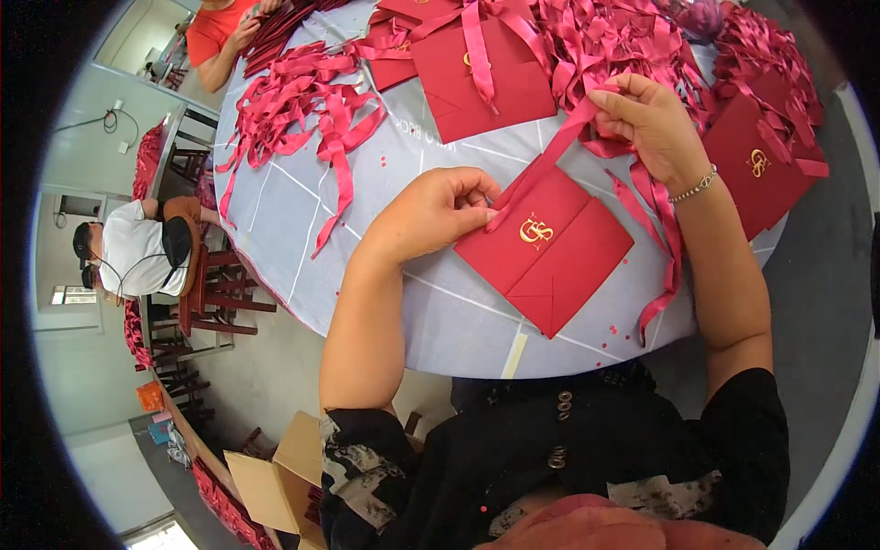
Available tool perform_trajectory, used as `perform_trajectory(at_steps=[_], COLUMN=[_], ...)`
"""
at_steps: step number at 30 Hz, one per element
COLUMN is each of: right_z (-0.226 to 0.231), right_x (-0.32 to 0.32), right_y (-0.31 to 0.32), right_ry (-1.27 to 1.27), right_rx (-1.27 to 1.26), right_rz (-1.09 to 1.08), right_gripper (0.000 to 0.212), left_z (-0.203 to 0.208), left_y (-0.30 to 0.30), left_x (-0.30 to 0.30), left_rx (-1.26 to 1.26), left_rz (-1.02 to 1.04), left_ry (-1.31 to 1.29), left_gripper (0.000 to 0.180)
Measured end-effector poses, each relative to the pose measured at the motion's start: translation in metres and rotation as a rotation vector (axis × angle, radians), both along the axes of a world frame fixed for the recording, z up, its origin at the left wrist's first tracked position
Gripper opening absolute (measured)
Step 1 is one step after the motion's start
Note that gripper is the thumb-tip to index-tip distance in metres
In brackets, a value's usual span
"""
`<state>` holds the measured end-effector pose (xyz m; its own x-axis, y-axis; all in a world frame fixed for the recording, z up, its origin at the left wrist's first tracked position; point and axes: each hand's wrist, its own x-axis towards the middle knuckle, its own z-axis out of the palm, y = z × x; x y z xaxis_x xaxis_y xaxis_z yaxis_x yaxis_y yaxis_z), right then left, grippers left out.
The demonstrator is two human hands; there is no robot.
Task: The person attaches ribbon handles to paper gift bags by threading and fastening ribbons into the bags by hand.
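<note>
A red paper gift bag (582, 261) with a gold emblem lies flat in front of me on the table. From its upper edge runs a pinkish-red ribbon (555, 151), stretched between my hands. Beside the bag's upper left corner, my left hand (449, 206) pinches the ribbon's lower end. Higher up and to the right, my right hand (646, 119) grips the other end between thumb and fingers. Whether the ribbon passes through holes in the bag is hidden. Loose ribbons (669, 238) hang below my right wrist, near the bag's right side.
Finished-looking red bags (486, 82) lie beyond my hands, and more bags (761, 165) sit at the right. Ribbon heaps (302, 101) spread over the cloth-covered round table (302, 197). Across it, a person in orange (220, 37) works; another sits at left (147, 243). A cardboard box (280, 467) stands lower left.
</note>
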<state>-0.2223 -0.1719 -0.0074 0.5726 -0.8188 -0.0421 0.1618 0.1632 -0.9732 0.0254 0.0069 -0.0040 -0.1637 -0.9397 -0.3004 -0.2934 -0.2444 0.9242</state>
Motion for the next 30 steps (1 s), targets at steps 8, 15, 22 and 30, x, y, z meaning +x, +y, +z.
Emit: perform_trajectory(at_steps=[8, 15, 22, 30], right_z=[0.001, 0.016, 0.012, 0.015], right_x=[0.006, 0.006, 0.011, 0.014], right_y=[0.005, 0.016, 0.046, 0.049], right_ry=[-0.201, 0.023, 0.542, 0.44], right_rx=[0.138, 0.005, -0.405, -0.444], right_rz=[-0.043, 0.35, 0.623, 0.503], right_gripper=[0.005, 0.013, 0.019, 0.017], left_z=[0.0, 0.004, -0.001, -0.004], left_y=[0.001, 0.0, -0.004, -0.003], left_x=[-0.002, -0.012, -0.031, -0.033], left_rx=[-0.011, -0.043, -0.192, -0.125], left_rz=[0.014, 0.016, 0.081, 0.149], left_ry=[-0.05, -0.215, -0.296, -0.164], left_gripper=[0.016, 0.023, 0.026, 0.015])
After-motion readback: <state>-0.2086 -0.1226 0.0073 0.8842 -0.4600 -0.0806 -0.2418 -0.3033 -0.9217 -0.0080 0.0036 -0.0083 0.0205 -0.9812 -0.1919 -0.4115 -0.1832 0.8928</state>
